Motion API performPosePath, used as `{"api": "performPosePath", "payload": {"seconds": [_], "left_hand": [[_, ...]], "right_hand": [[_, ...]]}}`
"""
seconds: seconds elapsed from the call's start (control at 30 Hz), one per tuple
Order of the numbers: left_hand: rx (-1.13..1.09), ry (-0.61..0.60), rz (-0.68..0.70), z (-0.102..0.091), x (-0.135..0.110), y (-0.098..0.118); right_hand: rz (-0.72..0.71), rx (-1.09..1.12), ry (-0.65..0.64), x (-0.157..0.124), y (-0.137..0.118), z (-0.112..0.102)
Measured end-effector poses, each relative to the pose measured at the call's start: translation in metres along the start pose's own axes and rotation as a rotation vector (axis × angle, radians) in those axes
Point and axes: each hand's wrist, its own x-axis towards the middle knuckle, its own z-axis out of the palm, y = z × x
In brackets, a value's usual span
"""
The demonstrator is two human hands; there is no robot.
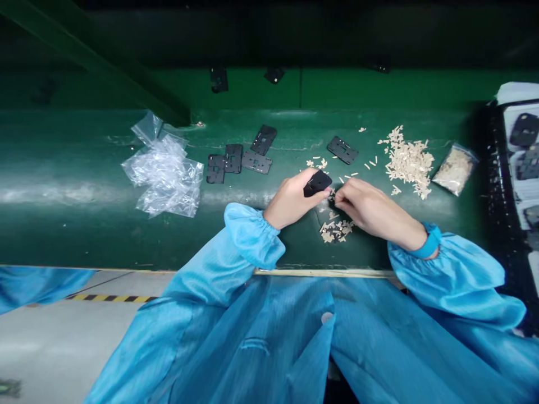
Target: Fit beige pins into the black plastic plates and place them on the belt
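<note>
Centrally, we see the left hand point(290, 199) grasping a flat black perforated plate point(318, 183) above the green worktop point(84, 235); the right hand point(373, 212) pinches just beside it, its hold unclear, over scattered cream slivers point(337, 230).

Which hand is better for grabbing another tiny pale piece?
Probably the right hand: the left hand is busy holding the black plate, while the right one sits closer to the big pile of pale pieces.
</note>
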Motion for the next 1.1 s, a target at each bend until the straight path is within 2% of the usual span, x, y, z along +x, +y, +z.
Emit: {"api": "performPosePath", "payload": {"seconds": [0.1, 0.23, 0.3, 0.43, 0.57, 0.7, 0.8, 0.93, 1.1], "left_hand": [[0.027, 0.028, -0.014, -0.002, 0.001, -0.001], [0.018, 0.057, -0.027, -0.003, 0.002, -0.003], [-0.007, 0.053, -0.034, -0.003, 0.002, -0.003], [-0.079, 0.022, -0.042, -0.001, 0.001, 0.001], [-0.177, 0.023, -0.070, -0.002, 0.002, 0.004], [-0.305, 0.082, -0.133, -0.004, 0.004, 0.003], [-0.399, 0.154, -0.188, -0.006, 0.005, 0.004], [-0.449, 0.174, -0.212, -0.007, 0.005, 0.007], [-0.434, 0.146, -0.221, -0.005, 0.004, 0.008]], "right_hand": [[-0.043, -0.008, -0.074, -0.004, -0.003, 0.003], [-0.009, -0.104, -0.019, -0.015, -0.005, 0.020], [0.006, -0.067, -0.001, -0.017, -0.005, 0.023], [0.005, 0.112, 0.052, -0.005, -0.002, 0.012], [-0.047, 0.099, 0.148, 0.015, -0.002, -0.006], [-0.064, 0.114, 0.219, 0.026, -0.003, -0.009], [0.069, 0.323, 0.304, 0.028, -0.002, 0.000], [0.248, 0.768, 0.254, 0.031, -0.002, 0.016], [0.288, 0.884, 0.269, 0.034, -0.005, 0.024]]}}
